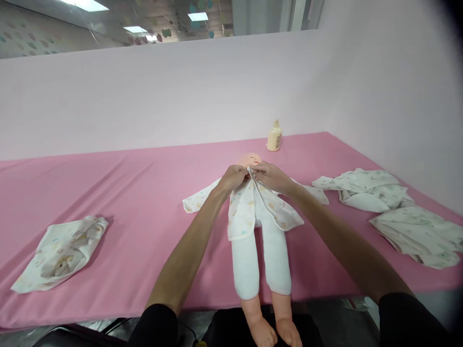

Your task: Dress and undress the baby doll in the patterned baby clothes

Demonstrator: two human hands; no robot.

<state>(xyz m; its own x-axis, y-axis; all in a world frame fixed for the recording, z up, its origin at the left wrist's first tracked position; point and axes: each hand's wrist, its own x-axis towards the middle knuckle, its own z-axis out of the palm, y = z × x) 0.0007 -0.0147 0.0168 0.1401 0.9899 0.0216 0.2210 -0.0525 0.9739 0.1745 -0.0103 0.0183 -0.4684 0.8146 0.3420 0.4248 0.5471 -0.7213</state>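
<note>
A baby doll (245,270) lies on its back on the pink-covered table, its feet hanging past the front edge. It wears a white printed baby jacket (241,214), whose front panels spread apart below the chest; both sleeves stretch out sideways. At the doll's neck, my left hand (234,177) pinches one front edge of the jacket. Close beside it, my right hand (269,176) grips the other front edge, its fingers closed near the collar. My hands partly cover the doll's head (249,159) and the fastening between them.
A cream pump bottle (275,137) stands near the back wall. Crumpled printed baby clothes (372,188) and a folded printed cloth (419,233) lie at the right. Another folded printed garment (63,253) rests at the left of the pink tablecloth (144,241).
</note>
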